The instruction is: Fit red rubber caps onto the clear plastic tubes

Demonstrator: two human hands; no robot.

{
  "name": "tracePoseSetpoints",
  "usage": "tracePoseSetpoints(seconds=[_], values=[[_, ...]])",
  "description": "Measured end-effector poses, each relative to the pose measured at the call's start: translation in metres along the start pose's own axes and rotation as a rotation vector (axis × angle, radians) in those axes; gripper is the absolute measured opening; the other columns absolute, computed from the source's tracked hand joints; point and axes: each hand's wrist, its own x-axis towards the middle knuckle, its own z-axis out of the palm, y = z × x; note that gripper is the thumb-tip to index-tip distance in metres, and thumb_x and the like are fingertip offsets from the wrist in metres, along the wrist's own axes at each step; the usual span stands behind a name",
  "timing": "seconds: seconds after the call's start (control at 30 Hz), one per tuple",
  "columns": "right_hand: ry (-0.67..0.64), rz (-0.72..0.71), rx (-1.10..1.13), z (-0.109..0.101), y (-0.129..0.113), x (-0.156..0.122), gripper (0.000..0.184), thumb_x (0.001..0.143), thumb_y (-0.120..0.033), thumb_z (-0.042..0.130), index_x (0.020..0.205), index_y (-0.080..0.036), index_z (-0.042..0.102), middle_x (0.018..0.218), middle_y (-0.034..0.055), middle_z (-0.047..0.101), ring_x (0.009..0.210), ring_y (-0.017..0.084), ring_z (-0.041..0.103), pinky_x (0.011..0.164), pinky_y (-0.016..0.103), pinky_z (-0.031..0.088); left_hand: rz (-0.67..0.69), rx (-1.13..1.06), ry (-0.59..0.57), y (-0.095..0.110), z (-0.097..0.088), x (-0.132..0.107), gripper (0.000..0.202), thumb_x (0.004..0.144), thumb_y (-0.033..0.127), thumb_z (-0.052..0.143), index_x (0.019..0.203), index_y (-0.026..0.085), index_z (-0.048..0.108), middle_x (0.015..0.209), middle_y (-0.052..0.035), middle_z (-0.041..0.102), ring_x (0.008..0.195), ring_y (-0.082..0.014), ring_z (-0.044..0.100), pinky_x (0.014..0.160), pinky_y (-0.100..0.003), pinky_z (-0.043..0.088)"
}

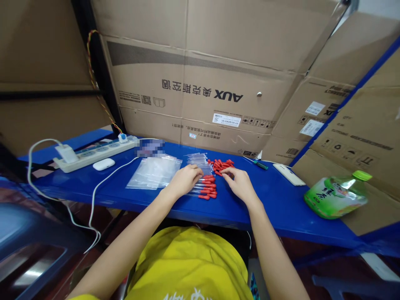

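Observation:
Thin clear tubes (pixel 197 158), like glass dropper tubes, lie side by side on the blue table. My left hand (pixel 186 179) is closed with its fingertips at the near end of these tubes; it appears to pinch one, partly hidden by the fingers. Just below it lies a row of tubes fitted with red rubber bulbs (pixel 210 186), the bulbs pointing right. Loose red rubber bulbs (pixel 225 164) are heaped to the right of the bare tubes. At the heap's near edge, the thumb and forefinger of my right hand (pixel 239 182) close on a bulb.
Clear plastic bags (pixel 153 171) lie left of the tubes. Farther left are a white power strip (pixel 93 154), a white case (pixel 103 164) and cables. On the right sit a green screwdriver (pixel 261 164), a white phone-like slab (pixel 289 174) and a green-labelled bottle (pixel 334 196). Cardboard (pixel 200 75) walls the back.

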Motion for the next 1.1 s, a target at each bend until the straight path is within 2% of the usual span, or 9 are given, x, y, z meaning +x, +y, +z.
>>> tracePoseSetpoints(seconds=[0.07,0.2,0.33,0.57,0.8,1.0,1.1], values=[[-0.078,-0.036,-0.125,-0.004,-0.002,0.014,0.017,0.097,-0.025,0.065,0.103,-0.027,0.081,0.105,0.0028,0.083,0.093,0.025,0.075,0.082,0.034,0.051,0.017,0.004,0.013,0.001,0.000,0.000,0.024,0.106,0.025,0.050,0.108,0.021,0.073,0.110,-0.0084,0.071,0.107,-0.0257,0.068,0.092,-0.036,0.056],[-0.289,-0.125,-0.315,-0.004,-0.004,0.039,0.017,0.093,-0.025,0.072,0.107,-0.028,0.082,0.101,0.0045,0.083,0.094,0.025,0.075,0.079,0.032,0.049,0.026,-0.007,0.084,0.001,0.001,0.000,0.022,0.106,0.024,0.049,0.110,0.021,0.071,0.110,-0.0077,0.071,0.108,-0.0263,0.066,0.093,-0.038,0.055],[-0.365,-0.159,-0.341,0.005,0.000,0.047,0.021,0.091,-0.023,0.075,0.110,-0.027,0.081,0.094,0.0031,0.082,0.089,0.023,0.075,0.073,0.029,0.048,-0.010,-0.020,0.147,0.002,0.001,0.001,0.022,0.106,0.021,0.049,0.111,0.020,0.070,0.112,-0.0074,0.071,0.108,-0.0268,0.065,0.094,-0.040,0.055],[-0.294,-0.276,-0.305,0.018,0.006,0.040,0.014,0.092,-0.015,0.070,0.098,-0.025,0.078,0.101,0.0061,0.080,0.097,0.025,0.073,0.080,0.030,0.047,-0.027,-0.067,0.198,0.005,0.000,0.003,0.019,0.105,0.021,0.049,0.109,0.021,0.068,0.111,-0.0072,0.071,0.107,-0.0262,0.065,0.095,-0.041,0.054],[-0.226,-0.257,-0.213,0.012,0.012,0.038,0.012,0.086,-0.012,0.069,0.093,-0.021,0.070,0.089,0.0035,0.075,0.079,0.019,0.067,0.069,0.027,0.042,0.002,-0.096,0.216,0.006,-0.001,0.003,0.019,0.105,0.021,0.048,0.108,0.021,0.067,0.111,-0.0077,0.070,0.108,-0.0259,0.066,0.097,-0.042,0.054],[-0.114,-0.253,0.000,0.006,0.025,0.041,0.010,0.087,-0.012,0.064,0.091,-0.020,0.068,0.087,0.0012,0.072,0.073,0.015,0.061,0.069,0.026,0.042,0.027,-0.141,0.245,0.005,0.000,0.003,0.019,0.103,0.019,0.048,0.113,0.022,0.065,0.118,-0.0079,0.067,0.114,-0.0258,0.065,0.103,-0.043,0.053],[-0.132,-0.257,0.034,0.009,0.029,0.041,0.011,0.087,-0.015,0.068,0.095,-0.020,0.072,0.086,0.0010,0.073,0.074,0.016,0.062,0.070,0.027,0.043,0.039,-0.139,0.235,0.005,0.000,0.003,0.020,0.103,0.021,0.048,0.113,0.022,0.065,0.118,-0.0085,0.067,0.115,-0.0263,0.064,0.104,-0.044,0.053]])
